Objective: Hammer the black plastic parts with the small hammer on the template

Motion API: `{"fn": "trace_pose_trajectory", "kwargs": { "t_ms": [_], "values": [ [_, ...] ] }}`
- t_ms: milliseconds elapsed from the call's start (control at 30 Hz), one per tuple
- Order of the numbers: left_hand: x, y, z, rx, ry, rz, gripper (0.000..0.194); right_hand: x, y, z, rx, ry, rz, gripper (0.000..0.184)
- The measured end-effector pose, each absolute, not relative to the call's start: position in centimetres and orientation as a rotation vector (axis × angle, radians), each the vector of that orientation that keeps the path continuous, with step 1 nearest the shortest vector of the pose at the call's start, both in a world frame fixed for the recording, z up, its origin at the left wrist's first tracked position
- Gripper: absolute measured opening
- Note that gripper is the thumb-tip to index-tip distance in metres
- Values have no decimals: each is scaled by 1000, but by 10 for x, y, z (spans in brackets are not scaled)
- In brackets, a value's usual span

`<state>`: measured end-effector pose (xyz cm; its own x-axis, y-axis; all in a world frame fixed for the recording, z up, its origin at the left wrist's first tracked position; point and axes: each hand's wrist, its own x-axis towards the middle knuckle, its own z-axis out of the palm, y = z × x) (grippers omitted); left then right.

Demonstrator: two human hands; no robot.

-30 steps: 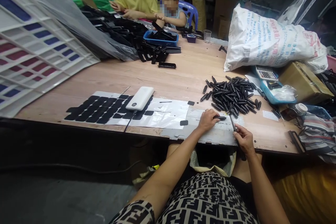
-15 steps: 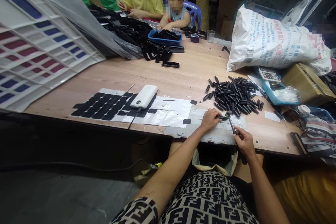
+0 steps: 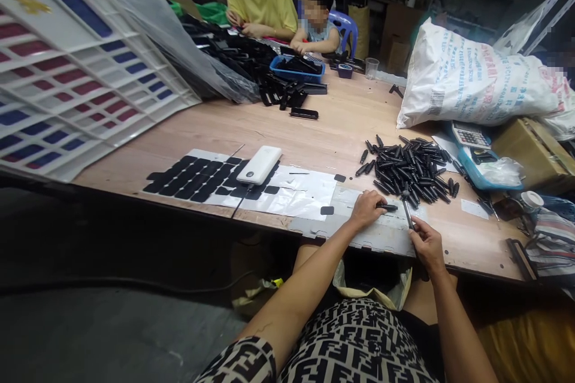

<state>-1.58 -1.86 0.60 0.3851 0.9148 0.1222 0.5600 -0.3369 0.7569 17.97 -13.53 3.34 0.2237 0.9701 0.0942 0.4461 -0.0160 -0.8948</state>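
My left hand point(image 3: 367, 209) is closed on one end of a small black tapered piece point(image 3: 387, 207), held low over a grey metal plate point(image 3: 309, 227) at the table's front edge. In my right hand point(image 3: 427, 243) is a slim tool like a small hammer point(image 3: 408, 212), its handle wrapped by the fingers. The tool's rounded head points away from me, a little to the right of the piece and apart from it. Just beyond both hands lies a loose pile of similar black pieces point(image 3: 406, 167).
White sheets with black stickers point(image 3: 188, 179) lie to the left, with a white power bank point(image 3: 259, 166) on top. A full white sack point(image 3: 476, 78), a blue tray point(image 3: 492, 170) and a cardboard box point(image 3: 534, 143) stand right. Two people sit across the table near a blue basket point(image 3: 296, 75).
The tool's head was at the end of the black piece and is now apart from it, to the right. The whole view has shifted slightly. My left hand keeps its grip.
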Motion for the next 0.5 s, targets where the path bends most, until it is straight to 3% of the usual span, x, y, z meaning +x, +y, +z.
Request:
{"fn": "trace_pose_trajectory", "kwargs": {
  "t_ms": [500],
  "values": [
    [-32, -50, 10, 2163, 1014, 630, 16, 197, -128, 22, -1514, -1273, 860, 44]
  ]
}}
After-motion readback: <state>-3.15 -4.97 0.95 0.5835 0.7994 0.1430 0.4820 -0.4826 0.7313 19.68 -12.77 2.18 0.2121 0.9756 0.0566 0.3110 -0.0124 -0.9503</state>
